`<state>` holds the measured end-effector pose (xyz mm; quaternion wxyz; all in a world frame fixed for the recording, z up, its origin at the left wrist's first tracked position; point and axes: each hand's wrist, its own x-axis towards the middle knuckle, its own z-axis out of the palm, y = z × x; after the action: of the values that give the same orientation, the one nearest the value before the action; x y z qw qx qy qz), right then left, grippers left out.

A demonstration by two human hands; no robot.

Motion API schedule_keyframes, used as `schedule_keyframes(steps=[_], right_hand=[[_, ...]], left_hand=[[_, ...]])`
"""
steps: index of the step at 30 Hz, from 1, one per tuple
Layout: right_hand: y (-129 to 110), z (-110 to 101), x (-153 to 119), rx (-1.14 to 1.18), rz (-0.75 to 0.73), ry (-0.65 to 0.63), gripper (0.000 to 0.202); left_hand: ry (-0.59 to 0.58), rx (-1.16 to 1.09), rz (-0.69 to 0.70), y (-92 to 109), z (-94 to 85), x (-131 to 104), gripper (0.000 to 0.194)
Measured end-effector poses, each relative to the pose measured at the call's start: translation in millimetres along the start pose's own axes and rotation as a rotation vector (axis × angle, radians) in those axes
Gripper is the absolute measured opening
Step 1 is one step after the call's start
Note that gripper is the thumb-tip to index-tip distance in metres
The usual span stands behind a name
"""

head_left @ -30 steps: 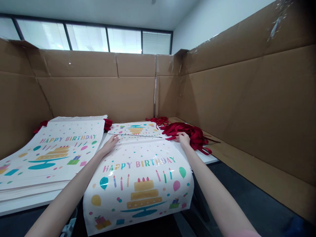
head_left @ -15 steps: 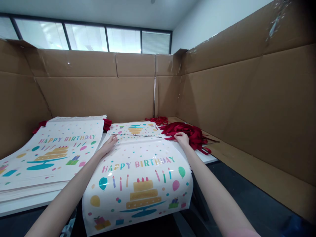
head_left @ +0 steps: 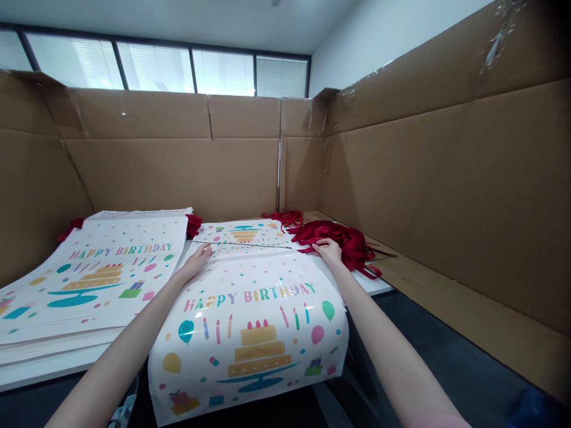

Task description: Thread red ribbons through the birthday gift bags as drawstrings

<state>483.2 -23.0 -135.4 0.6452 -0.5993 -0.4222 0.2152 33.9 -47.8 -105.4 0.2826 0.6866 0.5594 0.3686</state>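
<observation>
A glossy white sheet (head_left: pixel 263 282) printed "HAPPY BIRTHDAY", with a cake and balloons, lies before me, its near end curving down over the table edge. A thin dark rod (head_left: pixel 250 244) runs across its far part, where the print faces the other way. My left hand (head_left: pixel 198 261) rests at the sheet's left edge by the rod's left end, fingers laid on it and partly hidden by the back of the hand. At the right edge, my right hand (head_left: pixel 329 251) pinches the end of a red ribbon (head_left: pixel 307 249) near the rod's right end.
A heap of red ribbons (head_left: pixel 352 244) lies right of the sheet, with thin dark sticks (head_left: pixel 382 253) poking out. Thinner red strands (head_left: pixel 285 217) lie behind. At left is a stack of printed sheets (head_left: pixel 102 238). Cardboard walls (head_left: pixel 178 172) enclose the back and sides.
My right hand has shifted very slightly to the left along the red ribbon. The left hand and the sheet look the same.
</observation>
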Motion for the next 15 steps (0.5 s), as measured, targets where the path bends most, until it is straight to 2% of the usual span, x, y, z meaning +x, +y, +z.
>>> schedule_keyframes(steps=[15], right_hand=[[2.9,-0.5,0.4,-0.017,-0.103,0.003,0.028]], left_hand=[[0.006,0.008,0.009,-0.9,0.0,-0.1,0.065]])
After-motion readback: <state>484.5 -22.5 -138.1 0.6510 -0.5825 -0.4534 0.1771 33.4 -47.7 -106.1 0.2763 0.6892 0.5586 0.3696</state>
